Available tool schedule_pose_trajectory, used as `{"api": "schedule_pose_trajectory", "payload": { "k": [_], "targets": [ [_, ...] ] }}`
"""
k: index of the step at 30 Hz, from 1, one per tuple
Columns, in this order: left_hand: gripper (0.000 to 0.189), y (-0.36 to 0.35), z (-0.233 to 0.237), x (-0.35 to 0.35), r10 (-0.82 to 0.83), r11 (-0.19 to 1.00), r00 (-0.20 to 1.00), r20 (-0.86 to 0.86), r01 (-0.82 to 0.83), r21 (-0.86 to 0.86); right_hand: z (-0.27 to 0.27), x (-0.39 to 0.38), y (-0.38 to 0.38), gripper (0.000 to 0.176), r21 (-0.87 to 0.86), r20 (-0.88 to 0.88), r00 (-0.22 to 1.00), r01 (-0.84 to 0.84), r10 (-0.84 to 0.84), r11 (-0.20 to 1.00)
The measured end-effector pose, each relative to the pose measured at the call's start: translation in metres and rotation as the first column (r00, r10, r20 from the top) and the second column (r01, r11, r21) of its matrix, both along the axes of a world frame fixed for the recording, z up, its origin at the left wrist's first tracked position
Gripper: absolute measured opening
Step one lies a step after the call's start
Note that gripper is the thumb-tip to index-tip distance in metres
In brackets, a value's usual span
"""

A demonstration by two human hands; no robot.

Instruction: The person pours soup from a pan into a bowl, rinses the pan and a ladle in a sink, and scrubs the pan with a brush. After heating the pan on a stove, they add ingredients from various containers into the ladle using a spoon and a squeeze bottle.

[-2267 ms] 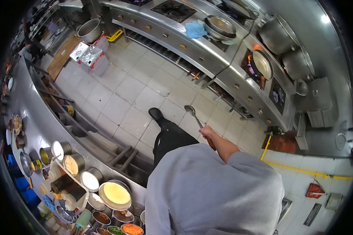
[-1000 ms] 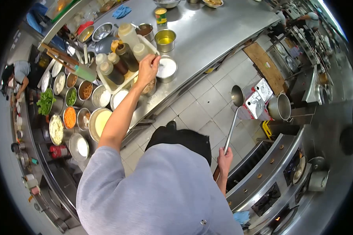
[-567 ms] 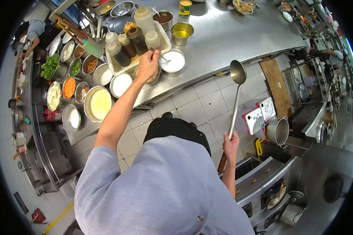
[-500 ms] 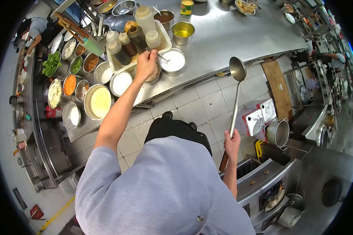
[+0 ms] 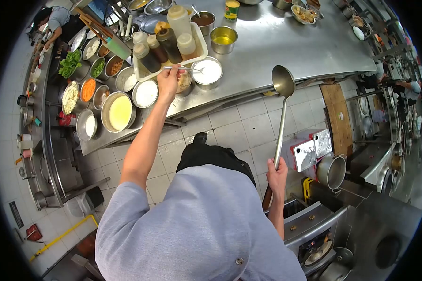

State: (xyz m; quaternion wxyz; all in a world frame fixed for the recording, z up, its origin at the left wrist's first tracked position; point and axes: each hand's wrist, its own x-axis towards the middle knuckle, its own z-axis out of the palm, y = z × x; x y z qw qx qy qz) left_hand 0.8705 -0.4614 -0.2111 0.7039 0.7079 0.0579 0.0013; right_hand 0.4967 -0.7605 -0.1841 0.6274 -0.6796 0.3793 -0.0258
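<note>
My left hand (image 5: 168, 84) is closed on the handle of a metal spoon (image 5: 188, 69). The spoon lies almost level, its far end in a steel pot of white powder or granules (image 5: 209, 73). Beneath the spoon handle, a container with tan contents (image 5: 184, 82) is partly covered by my hand. My right hand (image 5: 277, 174) grips a long-handled ladle (image 5: 280, 126) away from the table. Its metal bowl points forward over the floor and looks bare inside. The wooden end of its handle shows below my fist.
Squeeze bottles (image 5: 166, 42) stand in a white tray (image 5: 203, 49). Several pots and bowls sit left, including yellow liquid (image 5: 120, 114) and shredded carrot (image 5: 88, 90). Yellow oil (image 5: 223, 39) stands farther back. A stove (image 5: 314, 225) is at lower right. A co-worker (image 5: 56, 23) bends at upper left.
My left hand has moved slightly left and back toward me, and the spoon handle has tipped from steep to nearly level. My right hand still holds the ladle.
</note>
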Motion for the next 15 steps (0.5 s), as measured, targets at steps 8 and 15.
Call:
{"api": "schedule_pose_trajectory", "payload": {
  "k": [8,15],
  "targets": [
    [0.023,0.015,0.0,0.001,0.042,0.955,0.988,-0.151,-0.084,-0.284,0.025,0.008,-0.001,0.018,0.022,0.058,0.997,-0.053,0.051,0.998],
    [0.023,0.022,0.019,0.006,0.025,0.937,0.993,-0.113,-0.063,-0.343,0.061,0.021,0.015,0.025,0.034,0.116,0.982,-0.155,0.15,0.987]
  ]
}}
